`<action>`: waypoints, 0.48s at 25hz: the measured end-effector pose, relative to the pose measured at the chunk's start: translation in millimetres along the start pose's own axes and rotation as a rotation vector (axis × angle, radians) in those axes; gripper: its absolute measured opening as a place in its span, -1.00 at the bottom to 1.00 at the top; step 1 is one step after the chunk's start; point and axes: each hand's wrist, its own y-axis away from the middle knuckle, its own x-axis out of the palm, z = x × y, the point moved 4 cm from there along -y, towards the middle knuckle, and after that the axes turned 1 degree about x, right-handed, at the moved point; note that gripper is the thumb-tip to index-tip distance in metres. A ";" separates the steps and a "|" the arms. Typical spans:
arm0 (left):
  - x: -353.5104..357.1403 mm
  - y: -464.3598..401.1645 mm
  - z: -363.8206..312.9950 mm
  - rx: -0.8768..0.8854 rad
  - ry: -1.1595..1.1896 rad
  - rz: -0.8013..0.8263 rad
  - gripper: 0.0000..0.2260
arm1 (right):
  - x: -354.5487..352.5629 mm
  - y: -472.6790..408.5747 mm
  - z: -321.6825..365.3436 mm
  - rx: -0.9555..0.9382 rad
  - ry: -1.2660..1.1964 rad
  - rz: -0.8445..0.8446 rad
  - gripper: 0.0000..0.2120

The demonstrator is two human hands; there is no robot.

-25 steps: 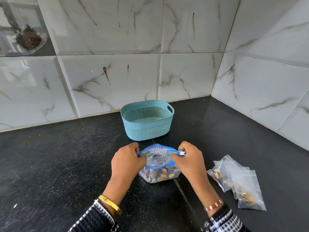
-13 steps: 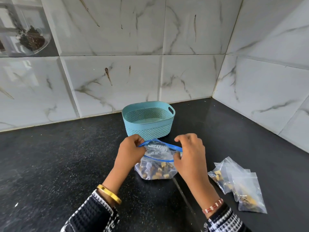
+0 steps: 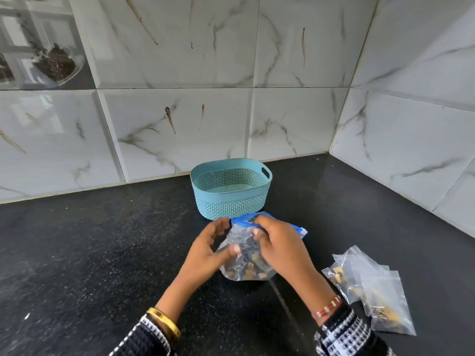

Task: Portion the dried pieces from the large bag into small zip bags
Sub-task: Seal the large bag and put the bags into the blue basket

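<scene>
- Head view: the large bag [image 3: 246, 255], clear with a blue zip strip, stands on the black worktop [image 3: 102, 253] just in front of the teal basket [image 3: 230, 188]; dried pieces sit in its lower half.
- Right hand [image 3: 280, 249]: its fingers [image 3: 257, 233] curl round the blue top edge and pinch it near the middle.
- Left hand [image 3: 208, 249]: loosely spread, fingers relaxed, with its thumb against the bag's side; it grips nothing that I can make out.
- Change: a second ago both hands pinched the two ends of the zip, pulling the mouth wide. Now the left has let go of its end and the right has slid inward along the strip, so the mouth looks flatter, possibly being pressed shut; motion blur keeps me from being sure.
- Meaning, as a judgement: this portioning round seems to be closing out.
- The small zip bags [image 3: 370, 289] lie in a pile to the right, well apart from the hands, already holding pieces.
- No brand, label or writing can be read anywhere.
</scene>
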 end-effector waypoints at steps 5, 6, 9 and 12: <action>15.5 1.9 32.6 -0.062 -0.200 0.018 -0.46 | 1.9 -8.7 6.4 0.022 0.057 0.288 -0.73; 15.4 0.3 35.4 -0.068 -0.204 -0.001 -0.48 | 6.2 -8.8 10.7 -0.011 0.156 0.340 -0.73; 14.5 -2.0 45.5 -0.079 -0.217 -0.032 -0.50 | 10.2 -13.7 17.1 -0.034 0.127 0.391 -0.79; 9.4 -1.0 52.3 -0.098 -0.223 -0.119 -0.59 | -13.5 -30.4 13.4 0.072 -0.322 0.273 -0.81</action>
